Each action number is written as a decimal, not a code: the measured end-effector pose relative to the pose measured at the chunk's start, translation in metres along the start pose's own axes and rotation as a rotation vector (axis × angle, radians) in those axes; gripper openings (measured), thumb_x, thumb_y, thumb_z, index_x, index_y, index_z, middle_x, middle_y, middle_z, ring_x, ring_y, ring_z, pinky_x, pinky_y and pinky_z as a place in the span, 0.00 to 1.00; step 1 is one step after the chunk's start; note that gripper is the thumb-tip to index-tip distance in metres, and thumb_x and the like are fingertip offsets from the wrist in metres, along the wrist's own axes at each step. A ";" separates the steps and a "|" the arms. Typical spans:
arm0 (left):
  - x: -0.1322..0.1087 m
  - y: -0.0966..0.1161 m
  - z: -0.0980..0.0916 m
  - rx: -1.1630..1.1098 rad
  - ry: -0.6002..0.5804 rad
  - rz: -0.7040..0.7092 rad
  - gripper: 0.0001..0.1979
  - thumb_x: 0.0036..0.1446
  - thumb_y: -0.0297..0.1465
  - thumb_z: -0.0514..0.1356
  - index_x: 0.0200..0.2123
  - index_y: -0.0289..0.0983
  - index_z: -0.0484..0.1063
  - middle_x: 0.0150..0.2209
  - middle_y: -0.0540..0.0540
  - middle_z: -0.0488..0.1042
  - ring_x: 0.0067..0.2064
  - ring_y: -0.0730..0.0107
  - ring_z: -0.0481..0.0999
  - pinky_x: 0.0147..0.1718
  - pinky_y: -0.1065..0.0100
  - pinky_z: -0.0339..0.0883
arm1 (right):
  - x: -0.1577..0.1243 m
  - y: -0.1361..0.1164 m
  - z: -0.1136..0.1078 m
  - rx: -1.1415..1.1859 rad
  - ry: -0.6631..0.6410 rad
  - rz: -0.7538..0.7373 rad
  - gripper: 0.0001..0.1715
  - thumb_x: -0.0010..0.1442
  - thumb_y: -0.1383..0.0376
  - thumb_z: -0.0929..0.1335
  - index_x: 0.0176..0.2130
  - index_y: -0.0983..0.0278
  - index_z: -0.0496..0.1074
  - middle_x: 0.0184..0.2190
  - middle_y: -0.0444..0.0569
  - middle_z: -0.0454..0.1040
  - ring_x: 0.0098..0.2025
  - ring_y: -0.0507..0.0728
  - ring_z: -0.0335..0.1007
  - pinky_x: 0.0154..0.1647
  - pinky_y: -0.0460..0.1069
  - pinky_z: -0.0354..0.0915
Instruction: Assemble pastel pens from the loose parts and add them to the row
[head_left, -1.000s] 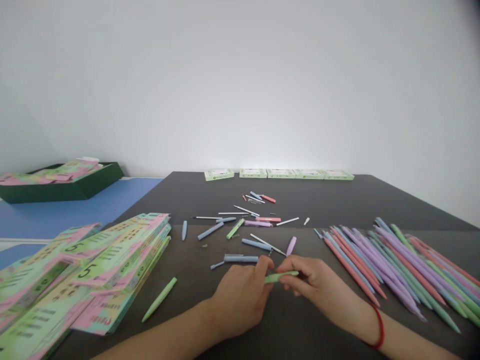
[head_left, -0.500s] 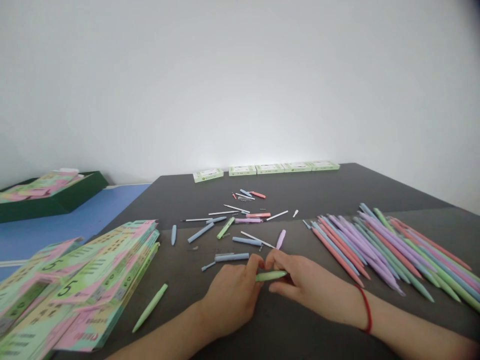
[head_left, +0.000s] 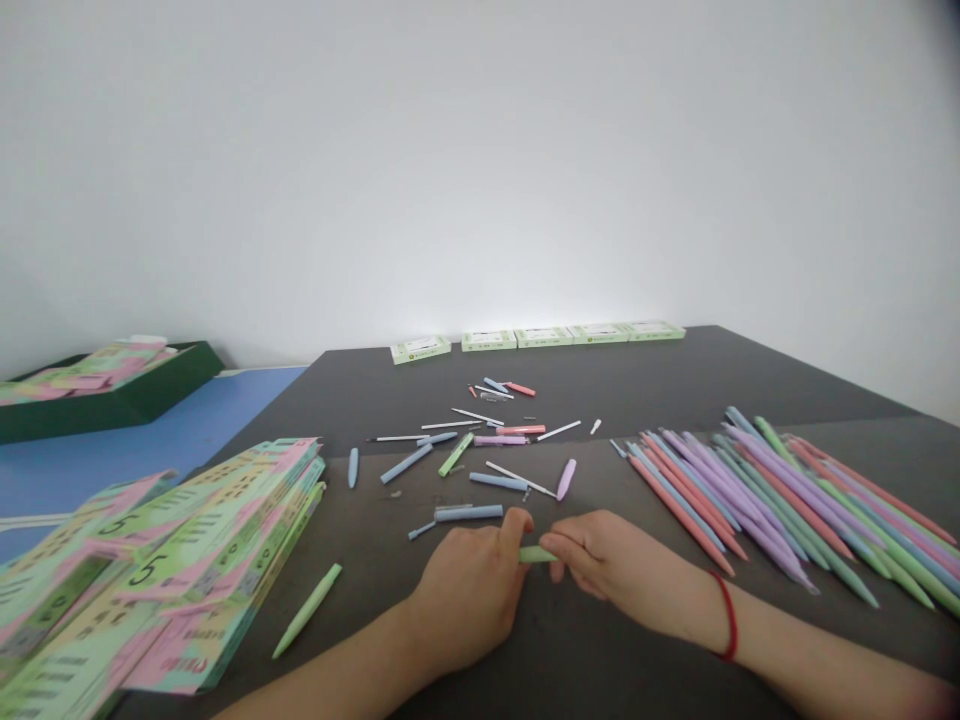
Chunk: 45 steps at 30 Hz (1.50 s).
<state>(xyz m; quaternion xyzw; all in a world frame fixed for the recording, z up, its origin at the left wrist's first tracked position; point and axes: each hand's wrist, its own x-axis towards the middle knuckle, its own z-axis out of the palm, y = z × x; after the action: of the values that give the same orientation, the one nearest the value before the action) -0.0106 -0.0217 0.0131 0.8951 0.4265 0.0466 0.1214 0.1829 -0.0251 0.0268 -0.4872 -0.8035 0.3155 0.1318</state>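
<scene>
A light green pen (head_left: 535,554) spans the short gap between my two hands above the near part of the table. My left hand (head_left: 471,588) is closed around its left end. My right hand (head_left: 604,553), a red cord on its wrist, pinches the other end and covers the tip. Just beyond my hands lie loose pen parts: a blue barrel (head_left: 469,513), a purple tip piece (head_left: 567,479) and a white refill (head_left: 522,480). Another green pen piece (head_left: 307,610) lies to the left of my left arm.
A pile of coloured pens (head_left: 750,500) lies on the right. Stacked printed boxes (head_left: 217,540) stand on the left, near a dark green tray (head_left: 150,395). Several flat pale green boxes (head_left: 544,338) line the table's far edge. More pen parts lie mid-table.
My right fingers have shifted along the green pen, thumb now over its right end, so the pointed end no longer shows. The whole view has shifted slightly.
</scene>
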 end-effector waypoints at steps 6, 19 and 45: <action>0.000 -0.001 0.000 0.021 -0.006 0.005 0.12 0.60 0.26 0.49 0.48 0.39 0.55 0.35 0.44 0.76 0.37 0.57 0.77 0.33 0.63 0.68 | -0.001 -0.002 0.001 -0.031 0.098 -0.031 0.04 0.59 0.63 0.66 0.33 0.62 0.69 0.25 0.41 0.70 0.26 0.51 0.63 0.27 0.45 0.53; -0.001 0.001 0.000 0.067 -0.039 0.021 0.15 0.57 0.24 0.50 0.48 0.38 0.54 0.37 0.42 0.75 0.40 0.57 0.76 0.35 0.62 0.68 | 0.000 -0.003 0.001 -0.006 0.029 -0.024 0.20 0.66 0.60 0.58 0.24 0.62 0.65 0.20 0.41 0.64 0.22 0.51 0.58 0.24 0.45 0.51; -0.004 0.009 0.001 0.144 -0.011 0.107 0.13 0.58 0.24 0.50 0.47 0.37 0.57 0.37 0.44 0.73 0.37 0.59 0.74 0.34 0.62 0.69 | -0.004 -0.005 -0.002 -0.030 0.057 -0.111 0.07 0.58 0.59 0.67 0.33 0.61 0.69 0.26 0.45 0.73 0.29 0.55 0.68 0.30 0.46 0.59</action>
<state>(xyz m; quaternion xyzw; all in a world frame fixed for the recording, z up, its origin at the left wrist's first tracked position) -0.0064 -0.0307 0.0143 0.9232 0.3798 0.0172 0.0566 0.1826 -0.0298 0.0318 -0.4526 -0.8298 0.2819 0.1646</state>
